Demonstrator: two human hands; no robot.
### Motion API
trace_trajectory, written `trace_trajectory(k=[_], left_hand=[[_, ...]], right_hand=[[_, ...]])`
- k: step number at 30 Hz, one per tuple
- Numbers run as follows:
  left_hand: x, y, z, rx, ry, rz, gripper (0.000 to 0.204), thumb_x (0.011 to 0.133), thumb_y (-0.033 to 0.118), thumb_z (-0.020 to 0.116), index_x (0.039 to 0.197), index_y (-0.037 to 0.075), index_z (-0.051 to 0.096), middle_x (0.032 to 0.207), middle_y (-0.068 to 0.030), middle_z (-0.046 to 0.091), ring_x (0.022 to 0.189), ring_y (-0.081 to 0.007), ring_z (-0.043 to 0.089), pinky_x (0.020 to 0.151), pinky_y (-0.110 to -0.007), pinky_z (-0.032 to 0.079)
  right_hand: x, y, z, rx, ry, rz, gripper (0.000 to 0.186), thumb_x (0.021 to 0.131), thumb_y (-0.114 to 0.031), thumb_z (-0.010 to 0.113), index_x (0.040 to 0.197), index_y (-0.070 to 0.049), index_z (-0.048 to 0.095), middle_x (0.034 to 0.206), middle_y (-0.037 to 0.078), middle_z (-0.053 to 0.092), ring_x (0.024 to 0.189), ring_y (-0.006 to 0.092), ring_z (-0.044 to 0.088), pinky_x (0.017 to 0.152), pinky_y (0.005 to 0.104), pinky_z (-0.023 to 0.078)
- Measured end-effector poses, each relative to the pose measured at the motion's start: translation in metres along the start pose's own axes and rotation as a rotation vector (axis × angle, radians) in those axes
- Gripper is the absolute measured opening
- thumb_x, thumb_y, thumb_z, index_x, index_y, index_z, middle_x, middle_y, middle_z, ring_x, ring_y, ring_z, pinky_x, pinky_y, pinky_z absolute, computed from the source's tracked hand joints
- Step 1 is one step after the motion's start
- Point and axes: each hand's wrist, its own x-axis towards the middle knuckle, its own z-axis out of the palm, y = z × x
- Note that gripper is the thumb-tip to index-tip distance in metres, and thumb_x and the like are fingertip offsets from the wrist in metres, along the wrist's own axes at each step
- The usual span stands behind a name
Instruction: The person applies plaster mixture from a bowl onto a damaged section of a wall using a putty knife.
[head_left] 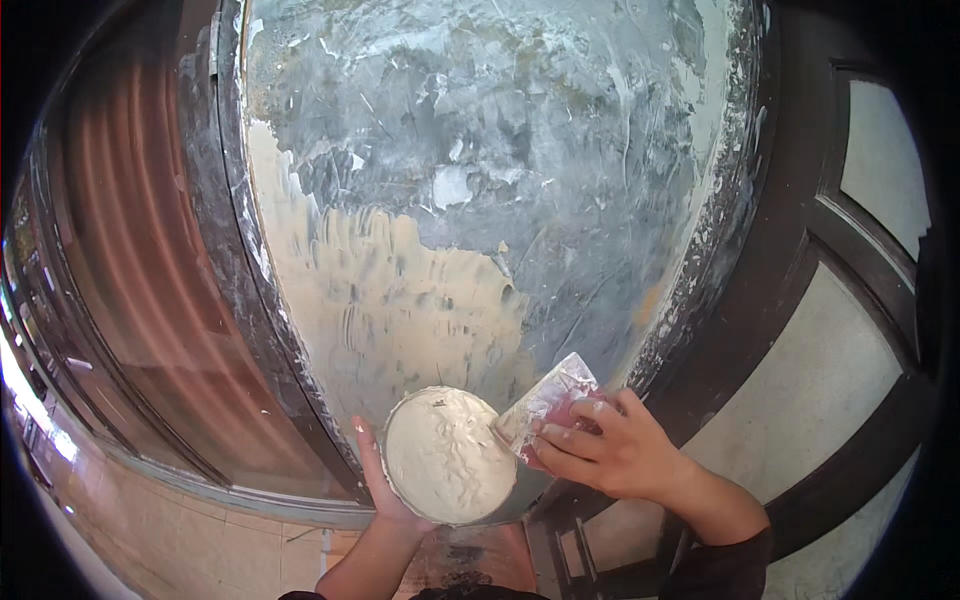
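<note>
My left hand (383, 480) supports a round tub of cream-coloured filler paste (448, 455) from its left side and below, with the thumb up along the wall; the other fingers are hidden under the tub. In my right hand (610, 445) is a flat, reddish putty spreader (552, 405) smeared with white paste. Its lower left edge meets the paste at the tub's right rim. Ahead stands a grey wall panel (450, 160), its lower left part coated with streaky cream filler (400, 300).
Dark frames border the wall on both sides. To the left is a glazed window (150, 250) with a reddish curtain behind it. A dark wooden door with pale panels (800, 390) stands to the right. Tiled floor (210, 550) shows at the lower left.
</note>
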Motion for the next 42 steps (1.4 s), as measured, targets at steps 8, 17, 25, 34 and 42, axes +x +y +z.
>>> trace_trajectory(k=[8,17,25,34,42], left_hand=[[-0.006,0.019,0.013,0.002,0.006,0.062,0.102,0.095,0.086,0.032,0.149,0.001,0.05,0.147,-0.0189,0.056,0.129,-0.0342,0.06,0.109,-0.048,0.05],[-0.018,0.024,0.002,0.023,-0.064,0.053,0.101,0.095,0.086,0.034,0.148,0.002,0.051,0.145,-0.0178,0.058,0.129,-0.0331,0.06,0.11,-0.048,0.048],[-0.017,0.009,-0.013,-0.057,-0.16,-0.075,0.102,0.094,0.087,0.033,0.149,0.002,0.05,0.147,-0.0188,0.056,0.131,-0.035,0.058,0.112,-0.049,0.046],[-0.024,0.004,-0.042,-0.081,-0.035,-0.097,0.102,0.091,0.089,0.033,0.152,0.009,0.047,0.151,-0.0207,0.052,0.129,-0.0428,0.057,0.106,-0.064,0.048],[-0.017,0.017,-0.07,-0.089,-0.033,-0.021,0.103,0.09,0.09,0.036,0.151,0.008,0.048,0.151,-0.0237,0.051,0.126,-0.0518,0.056,0.094,-0.083,0.044]], right_hand=[[0.028,-0.022,-0.007,-0.111,-0.035,-0.042,0.03,0.088,-0.021,0.066,0.117,-0.013,0.071,0.12,0.003,0.069,0.11,0.0223,0.06,0.08,0.0408,0.049],[0.031,-0.04,0.004,-0.175,0.003,-0.006,0.032,0.087,-0.018,0.066,0.118,-0.011,0.072,0.123,0.006,0.069,0.11,0.0239,0.059,0.075,0.0421,0.05],[0.028,-0.043,0.003,-0.233,0.021,0.079,0.033,0.085,-0.018,0.068,0.117,-0.013,0.072,0.121,0.002,0.069,0.106,0.023,0.06,0.074,0.0419,0.048],[-0.007,0.036,0.032,0.306,0.311,0.731,0.021,0.087,0.001,0.07,0.106,-0.006,0.073,0.099,0.012,0.071,0.086,0.0317,0.064,0.076,0.0402,0.052],[-0.017,0.049,0.087,0.519,0.285,0.936,0.016,0.096,-0.008,0.069,0.11,-0.002,0.07,0.094,0.018,0.068,0.087,0.0349,0.065,0.08,0.0414,0.052]])
